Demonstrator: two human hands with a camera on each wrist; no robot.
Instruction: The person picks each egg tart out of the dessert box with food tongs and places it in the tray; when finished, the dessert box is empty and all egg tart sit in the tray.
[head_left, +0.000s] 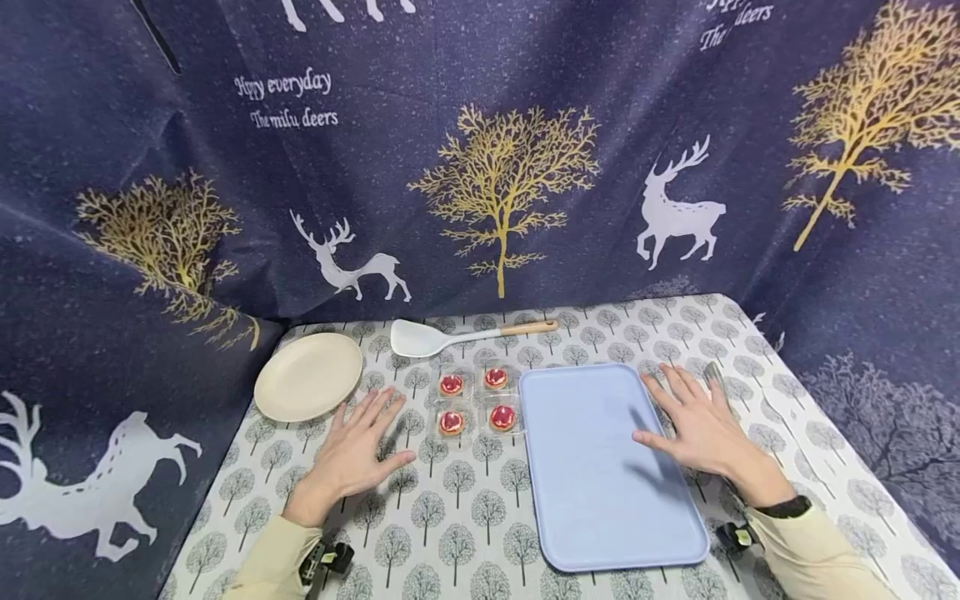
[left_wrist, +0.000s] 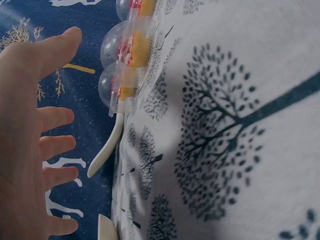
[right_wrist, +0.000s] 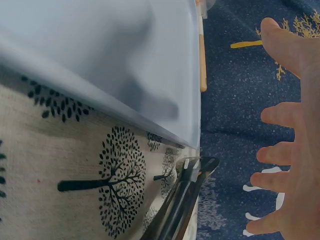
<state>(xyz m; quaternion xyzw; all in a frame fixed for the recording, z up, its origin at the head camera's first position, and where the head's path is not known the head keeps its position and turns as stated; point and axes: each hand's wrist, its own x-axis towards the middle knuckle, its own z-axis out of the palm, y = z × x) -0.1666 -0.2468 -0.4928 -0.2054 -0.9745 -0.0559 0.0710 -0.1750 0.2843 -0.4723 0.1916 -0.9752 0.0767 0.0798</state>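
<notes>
My left hand [head_left: 354, 450] hovers over the cloth with fingers spread, holding nothing. Just beyond its fingertips lies a cream oval plate [head_left: 307, 377]. To its right sit several small red-topped tarts [head_left: 452, 423] in clear plastic packaging, whose domed lids [left_wrist: 113, 46] show in the left wrist view. A light blue tray [head_left: 607, 475] lies flat right of the tarts. My right hand [head_left: 697, 429], also spread and holding nothing, is above the tray's right edge, its thumb over the tray. Metal tongs [right_wrist: 181, 200] lie beside the tray, partly hidden under that hand in the head view.
A white spatula [head_left: 420, 339] with a wooden handle lies across the back of the table. Tree-patterned cloth [head_left: 457, 533] covers the tabletop. A dark blue curtain [head_left: 525, 50] with deer and trees hangs behind and at both sides.
</notes>
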